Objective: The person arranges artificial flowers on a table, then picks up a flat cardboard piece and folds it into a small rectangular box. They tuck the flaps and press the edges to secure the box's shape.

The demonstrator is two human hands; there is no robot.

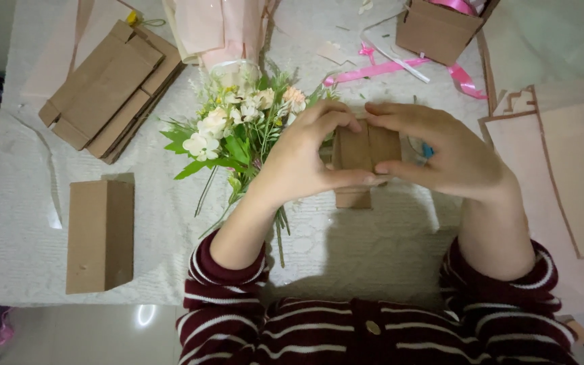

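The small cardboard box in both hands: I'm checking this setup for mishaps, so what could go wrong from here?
The left hand and right hand pinch the small cardboard box from both sides; a hard squeeze could crease its thin walls. The flower bouquet lies right under the left hand, so a dropped wrist might crush blooms. The pink ribbon trails loose nearby and could snag.
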